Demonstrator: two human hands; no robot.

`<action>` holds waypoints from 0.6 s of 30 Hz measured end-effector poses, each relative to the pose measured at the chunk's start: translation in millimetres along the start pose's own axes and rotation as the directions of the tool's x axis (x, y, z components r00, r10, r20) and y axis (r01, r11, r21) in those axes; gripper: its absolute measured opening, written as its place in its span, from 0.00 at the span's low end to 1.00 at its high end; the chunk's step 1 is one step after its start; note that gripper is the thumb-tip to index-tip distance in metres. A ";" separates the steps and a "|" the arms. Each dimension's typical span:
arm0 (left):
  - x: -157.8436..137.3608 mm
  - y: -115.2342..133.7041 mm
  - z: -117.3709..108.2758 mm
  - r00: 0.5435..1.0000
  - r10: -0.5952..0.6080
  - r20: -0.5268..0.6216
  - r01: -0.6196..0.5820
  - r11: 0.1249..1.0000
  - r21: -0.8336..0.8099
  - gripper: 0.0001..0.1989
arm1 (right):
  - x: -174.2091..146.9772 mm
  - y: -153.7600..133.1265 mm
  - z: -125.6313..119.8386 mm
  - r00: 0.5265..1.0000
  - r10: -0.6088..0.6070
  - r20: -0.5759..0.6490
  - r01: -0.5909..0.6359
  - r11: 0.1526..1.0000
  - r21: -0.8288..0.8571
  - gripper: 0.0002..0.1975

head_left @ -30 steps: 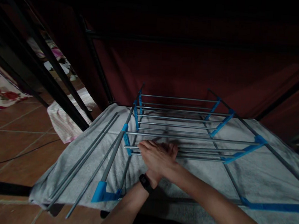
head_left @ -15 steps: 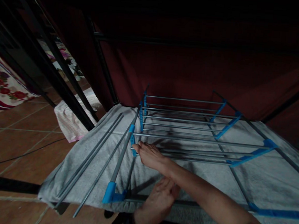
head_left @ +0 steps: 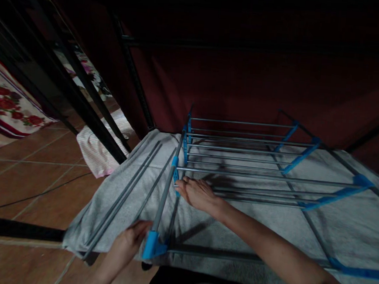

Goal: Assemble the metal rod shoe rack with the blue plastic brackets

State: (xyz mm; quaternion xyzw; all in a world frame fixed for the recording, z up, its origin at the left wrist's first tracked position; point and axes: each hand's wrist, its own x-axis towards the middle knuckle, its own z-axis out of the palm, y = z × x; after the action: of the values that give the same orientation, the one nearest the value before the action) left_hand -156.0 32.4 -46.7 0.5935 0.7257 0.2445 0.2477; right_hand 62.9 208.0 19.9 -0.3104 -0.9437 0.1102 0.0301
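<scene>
A rack of grey metal rods with blue plastic joints (head_left: 239, 174) lies on a grey towel (head_left: 334, 223). My right hand (head_left: 198, 194) rests on the rack's near rods, close to the blue joint on its left side bar, fingers spread. My left hand (head_left: 129, 242) reaches to the rack's near left corner, fingertips next to the blue corner piece (head_left: 151, 245) and the loose grey rods (head_left: 122, 202) lying on the towel. Whether it grips anything is unclear.
A dark red fabric wall with black poles (head_left: 132, 76) stands behind the towel. Tiled floor (head_left: 25, 181) lies to the left, with a pink-white cloth (head_left: 97, 152), a black cable and a floral fabric (head_left: 2, 101).
My left hand pulled back from under my right hand and moved left to the near blue corner of the rack. My right hand stayed on the rods. The view shifted slightly left.
</scene>
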 end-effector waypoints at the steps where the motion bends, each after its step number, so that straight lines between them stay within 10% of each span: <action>1: 16.4 0.8 -3.6 0.994 -0.009 -0.108 -0.006 0.990 -0.138 0.19 | -0.2 -0.3 0.4 1.000 0.005 0.004 -0.005 1.000 -0.004 0.21; 6: 92.1 48.2 -2.0 0.975 0.042 -0.220 -0.172 0.767 -0.618 0.26 | 0.9 -1.8 2.8 1.000 0.017 0.020 -0.017 1.000 -0.005 0.22; 18: 135.6 84.9 2.6 0.977 0.168 -0.133 -0.212 0.683 -0.698 0.17 | 12.9 9.4 6.2 1.000 -0.013 0.025 0.012 0.999 0.033 0.18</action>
State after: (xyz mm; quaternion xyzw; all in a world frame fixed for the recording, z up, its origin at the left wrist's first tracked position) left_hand -114.9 180.7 -3.0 0.5172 0.5171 0.5459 0.4087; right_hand 57.2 221.8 11.6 -0.3026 -0.9440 0.1296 0.0242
